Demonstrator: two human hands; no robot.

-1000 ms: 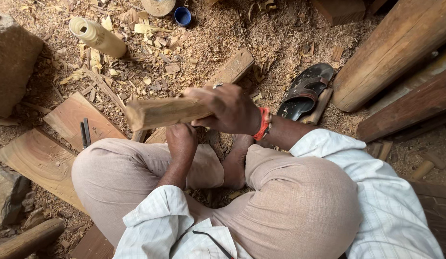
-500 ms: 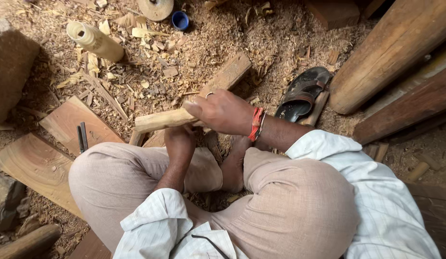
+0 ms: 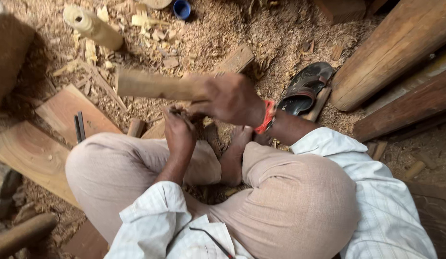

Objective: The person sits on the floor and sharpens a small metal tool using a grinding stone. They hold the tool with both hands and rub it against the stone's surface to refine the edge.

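The right hand (image 3: 230, 98) is gripping a wooden mallet (image 3: 156, 85), fingers wrapped tight around it. The mallet is lying sideways in the air, above the sawdust floor (image 3: 261, 33). The left hand (image 3: 177, 129) is closing its fingers around a thin chisel (image 3: 182, 115), just under the mallet. A black sandal (image 3: 307, 86) is lying near the right wrist. A blue cap (image 3: 181, 8) is sitting far up.
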